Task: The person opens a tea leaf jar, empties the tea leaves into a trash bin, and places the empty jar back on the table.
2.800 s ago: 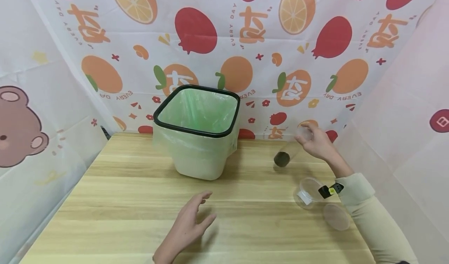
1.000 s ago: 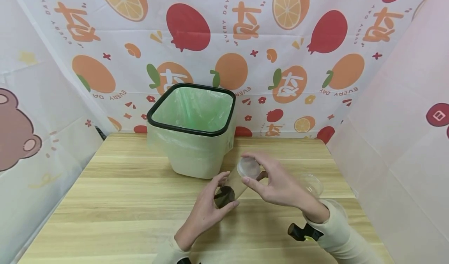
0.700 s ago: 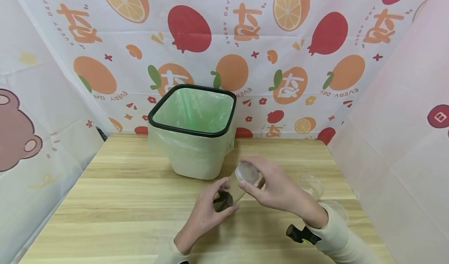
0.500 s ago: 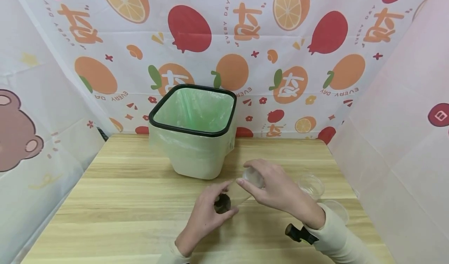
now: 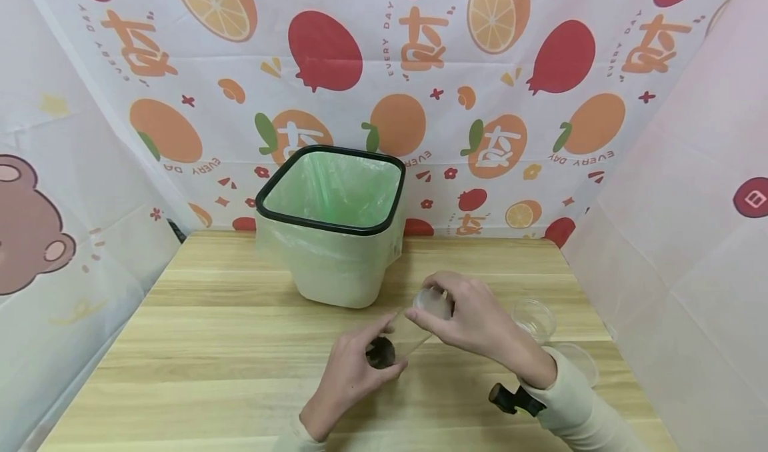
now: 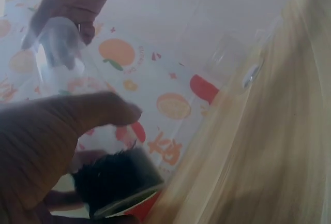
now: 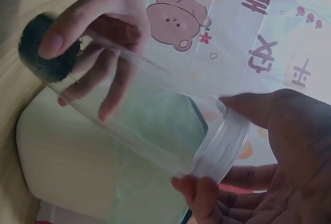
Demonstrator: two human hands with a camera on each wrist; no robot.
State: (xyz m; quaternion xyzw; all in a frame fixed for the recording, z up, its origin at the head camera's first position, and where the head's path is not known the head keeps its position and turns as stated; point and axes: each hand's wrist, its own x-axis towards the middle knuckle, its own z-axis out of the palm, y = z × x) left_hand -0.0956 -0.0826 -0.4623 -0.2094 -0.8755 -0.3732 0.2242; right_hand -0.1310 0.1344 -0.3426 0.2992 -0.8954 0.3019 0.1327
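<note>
A clear cylindrical jar (image 5: pixel 409 332) is held tilted above the table, in front of the bin. Dark, fine-looking stuff (image 5: pixel 381 353) fills its lower end. My left hand (image 5: pixel 348 375) grips that end, thumb on one side and fingers round the other. At the upper end my right hand (image 5: pixel 483 322) holds the translucent lid (image 5: pixel 433 303) between thumb and fingers. The right wrist view shows the lid (image 7: pixel 222 141) sitting on the jar's mouth, with the space between lid and dark contents see-through. In the left wrist view the dark layer (image 6: pixel 119 182) lies below my thumb.
A cream bin (image 5: pixel 339 272) with a black rim and green liner stands behind my hands. On the right of the wooden table (image 5: pixel 198 345) lie a clear plastic container (image 5: pixel 533 319) and a clear round lid (image 5: pixel 579 364), partly behind my right sleeve. Printed cloth surrounds the table.
My right hand has brought the jar from the back right to the middle, where my left hand took its lower end. Lately the jar has tilted further and my right fingers have shifted round the lid.
</note>
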